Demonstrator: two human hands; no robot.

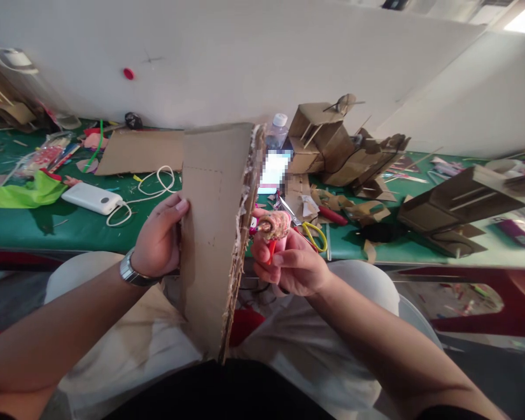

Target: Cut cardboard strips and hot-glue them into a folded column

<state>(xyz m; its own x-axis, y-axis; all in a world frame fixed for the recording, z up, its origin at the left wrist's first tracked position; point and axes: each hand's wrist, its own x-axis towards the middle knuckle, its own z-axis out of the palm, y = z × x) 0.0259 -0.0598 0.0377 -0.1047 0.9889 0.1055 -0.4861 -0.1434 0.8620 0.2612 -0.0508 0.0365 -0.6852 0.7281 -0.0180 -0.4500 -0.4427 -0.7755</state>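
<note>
Cardboard filled the middle of the head view: a tall cardboard panel [214,233] stood nearly upright over the person's lap, its ragged, glue-crusted edge turned right. The left hand [157,242] was closed on the panel's left edge, thumb on the near face, a wristwatch [131,273] at the wrist. The right hand [289,265] was wrapped around a glue gun [275,226], its crusted pink body just beside the ragged edge; whether the nozzle touched the cardboard could not be told.

Beyond the knees ran a green table [35,224]. On it lay a white power bank [91,198] with its cable [153,189] at far left, yellow-handled scissors [308,230] just behind the right hand, and cardboard models [332,146] further right.

Judging from this, the hot tip sat near the right fingers and the panel hung on one thumb's pinch; a slip could tilt the panel into the nozzle, smearing glue or burning skin.
</note>
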